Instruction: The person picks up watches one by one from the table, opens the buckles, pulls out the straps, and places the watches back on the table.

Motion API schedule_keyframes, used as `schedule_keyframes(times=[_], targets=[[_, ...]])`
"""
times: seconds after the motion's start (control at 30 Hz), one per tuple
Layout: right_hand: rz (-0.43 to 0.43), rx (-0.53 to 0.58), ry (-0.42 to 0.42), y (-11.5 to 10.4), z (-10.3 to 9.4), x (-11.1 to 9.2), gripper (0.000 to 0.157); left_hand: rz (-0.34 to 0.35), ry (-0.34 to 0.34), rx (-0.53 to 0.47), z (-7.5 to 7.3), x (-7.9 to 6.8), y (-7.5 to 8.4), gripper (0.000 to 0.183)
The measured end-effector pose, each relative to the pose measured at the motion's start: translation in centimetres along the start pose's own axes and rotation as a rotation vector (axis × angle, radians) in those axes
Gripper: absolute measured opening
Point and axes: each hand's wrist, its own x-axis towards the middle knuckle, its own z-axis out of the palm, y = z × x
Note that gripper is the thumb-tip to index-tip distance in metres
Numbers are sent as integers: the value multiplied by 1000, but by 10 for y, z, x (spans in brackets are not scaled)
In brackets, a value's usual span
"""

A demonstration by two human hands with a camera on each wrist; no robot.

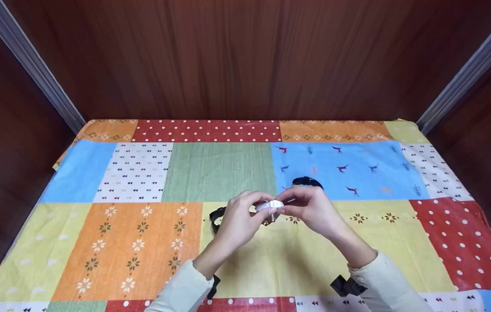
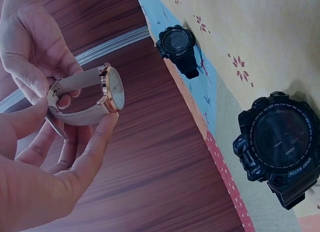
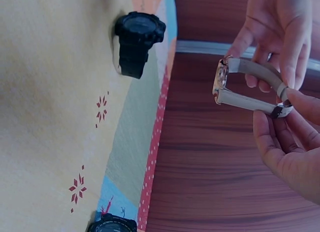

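Observation:
Both hands hold a wristwatch (image 2: 114, 89) with a rose-gold case and a pale strap, raised above the cloth. Its strap bends into a loop, and the metal buckle (image 3: 283, 110) lies between the hands. My left hand (image 1: 243, 216) pinches the strap near the buckle, one fingertip against the case. From the other side my right hand (image 1: 314, 210) pinches the strap end by the buckle. A black sport watch (image 2: 280, 142) lies beside my left hand, partly hidden in the head view. Another black sport watch (image 1: 307, 182) lies just beyond my right hand.
A patchwork-print cloth (image 1: 141, 251) covers the table. Dark wood panels (image 1: 245, 60) stand at the back and both sides, with grey metal strips (image 1: 37, 69) in the corners. Black wrist-camera mounts (image 1: 347, 286) sit by the sleeves.

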Motion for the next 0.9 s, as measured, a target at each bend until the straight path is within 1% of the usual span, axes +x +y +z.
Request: schedule_keyframes(times=[0.1,0.2,0.4,0.6,0.8,0.9], targets=[[14,1,-2,0,0,0,16,2,5,14,0,0,0,14],[22,2,-3,0,-1,-1,16,-4,1,4,0,0,-1,14],[28,0,-4,0,-2,-1,17,-27,-19,-37,0,0,-2,13],[35,4,0,1,-4,-2,16,-33,-33,-84,-2,-1,-5,10],[51,12,6,1,-5,-3,16,-58,-59,-143,-4,-1,-9,10],[51,29,2,1,-5,-3,16,-60,-68,-145,-4,-2,-10,10]])
